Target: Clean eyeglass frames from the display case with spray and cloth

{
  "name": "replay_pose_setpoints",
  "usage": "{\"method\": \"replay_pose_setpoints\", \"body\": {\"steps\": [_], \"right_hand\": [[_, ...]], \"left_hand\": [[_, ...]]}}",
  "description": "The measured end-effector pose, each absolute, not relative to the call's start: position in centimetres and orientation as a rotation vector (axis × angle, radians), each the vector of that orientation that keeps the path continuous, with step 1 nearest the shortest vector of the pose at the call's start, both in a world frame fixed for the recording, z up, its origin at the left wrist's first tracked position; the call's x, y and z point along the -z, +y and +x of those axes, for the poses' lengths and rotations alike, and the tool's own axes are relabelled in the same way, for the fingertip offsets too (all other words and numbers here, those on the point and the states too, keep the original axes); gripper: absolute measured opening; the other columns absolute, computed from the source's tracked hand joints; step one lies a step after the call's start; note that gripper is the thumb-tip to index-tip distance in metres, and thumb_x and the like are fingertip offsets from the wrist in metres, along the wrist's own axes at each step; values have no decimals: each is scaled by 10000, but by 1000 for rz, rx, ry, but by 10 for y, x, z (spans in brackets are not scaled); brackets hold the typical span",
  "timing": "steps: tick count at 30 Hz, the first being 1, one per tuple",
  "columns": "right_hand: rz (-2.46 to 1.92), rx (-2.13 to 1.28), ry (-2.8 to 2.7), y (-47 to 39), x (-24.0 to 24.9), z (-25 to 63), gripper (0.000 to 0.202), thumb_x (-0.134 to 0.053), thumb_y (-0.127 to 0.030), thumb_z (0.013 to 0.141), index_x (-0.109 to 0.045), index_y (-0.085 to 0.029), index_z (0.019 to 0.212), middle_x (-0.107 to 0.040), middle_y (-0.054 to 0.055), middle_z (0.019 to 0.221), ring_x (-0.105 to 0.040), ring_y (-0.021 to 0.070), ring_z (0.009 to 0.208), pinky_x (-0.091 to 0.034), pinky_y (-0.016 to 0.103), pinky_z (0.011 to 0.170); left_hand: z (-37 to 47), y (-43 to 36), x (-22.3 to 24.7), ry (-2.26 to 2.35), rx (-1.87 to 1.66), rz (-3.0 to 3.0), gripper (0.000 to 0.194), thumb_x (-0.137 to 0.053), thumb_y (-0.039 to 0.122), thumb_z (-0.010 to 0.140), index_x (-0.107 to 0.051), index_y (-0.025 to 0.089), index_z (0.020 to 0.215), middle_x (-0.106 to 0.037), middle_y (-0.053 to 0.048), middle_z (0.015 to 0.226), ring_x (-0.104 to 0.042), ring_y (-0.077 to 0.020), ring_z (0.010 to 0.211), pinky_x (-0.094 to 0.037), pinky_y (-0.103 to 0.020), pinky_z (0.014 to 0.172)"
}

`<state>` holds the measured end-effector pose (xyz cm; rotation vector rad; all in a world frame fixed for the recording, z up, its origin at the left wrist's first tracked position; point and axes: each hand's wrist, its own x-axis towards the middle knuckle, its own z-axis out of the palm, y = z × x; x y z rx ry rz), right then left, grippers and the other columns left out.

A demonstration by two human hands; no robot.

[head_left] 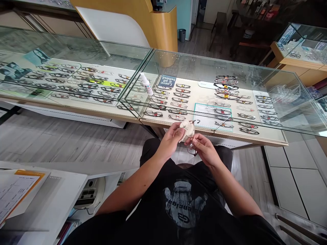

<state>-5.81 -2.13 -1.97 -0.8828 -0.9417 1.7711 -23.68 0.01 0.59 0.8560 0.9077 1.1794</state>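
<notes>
My left hand [173,136] is closed on a cream-coloured cloth [188,130], which is bunched around one part of a pair of eyeglasses [191,148]. A dark temple tip sticks out above the cloth, and one lens hangs below it. My right hand [204,148] pinches the frame of the eyeglasses between thumb and fingers. Both hands are above my lap, just in front of the glass display case's near edge. The cloth hides part of the eyeglasses. On the glass top stands a white spray bottle [146,84], beyond my left hand.
The glass display case [214,131] holds rows of eyeglasses. Several more frames [226,86] are grouped on its right part. To my left is a white desk [63,183] with a clipboard [20,190]. Cabinets [288,170] stand at right, and a grey bin [182,35] farther back.
</notes>
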Motion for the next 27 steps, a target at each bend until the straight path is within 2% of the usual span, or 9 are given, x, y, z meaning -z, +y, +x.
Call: {"method": "replay_pose_setpoints", "body": {"steps": [6,10,12,15,17,20,24,27], "right_hand": [[-912,-1758,-950,-23,15,-66,350,-845,-553,880,-669,-255,925,-773,46,961,-712,219,932,-537,339,818],[-882,-1713,-1017,-25,17,-64,323,-812,-550,915,-674,-259,939,-758,38,961,-690,205,902,-539,339,832],[-881,-1697,-1054,-25,19,-62,300,-785,-539,942,-678,-260,962,-759,39,978,-682,201,905,-533,336,837],[-883,-1700,-1080,-25,20,-59,285,-775,-529,955,-686,-258,968,-763,37,981,-687,200,919,-530,334,846],[-875,-1718,-1065,-24,20,-59,285,-783,-527,949,-694,-257,969,-771,40,983,-705,209,946,-535,342,864],[-877,-1732,-1018,-24,19,-61,294,-799,-531,933,-702,-257,977,-790,55,998,-730,235,976,-550,371,885],[-894,-1720,-1027,-23,19,-61,329,-815,-553,910,-709,-250,983,-800,63,960,-740,245,932,-563,402,904],[-866,-1754,-1031,-22,21,-61,319,-814,-540,917,-723,-242,985,-799,55,944,-744,232,921,-551,383,904]], "left_hand": [[-224,-2,-6,1048,-1282,923,482,-917,497,797,-724,196,1122,-772,-89,1111,-715,-212,986,-540,-279,797],[-220,3,-4,1042,-1239,811,639,-966,523,711,-631,222,1165,-774,-54,1035,-681,-159,754,-495,-255,635],[-220,6,-5,1073,-1129,815,623,-942,599,712,-673,194,1102,-748,-33,905,-626,-137,663,-459,-250,593],[-222,8,-9,1097,-1029,854,559,-895,653,750,-743,149,937,-657,-16,741,-568,-123,625,-420,-249,571],[-222,9,-11,1026,-1030,803,537,-884,645,772,-745,152,934,-613,-1,689,-524,-110,568,-384,-251,529],[-221,9,-12,886,-1031,694,516,-868,630,797,-713,172,978,-584,16,652,-489,-107,495,-352,-254,475],[-221,9,-12,866,-1007,703,522,-886,626,784,-663,161,868,-569,15,627,-487,-92,489,-366,-240,474],[-222,8,-13,874,-997,758,523,-909,603,773,-640,159,841,-580,18,632,-482,-78,490,-369,-226,470]]}}
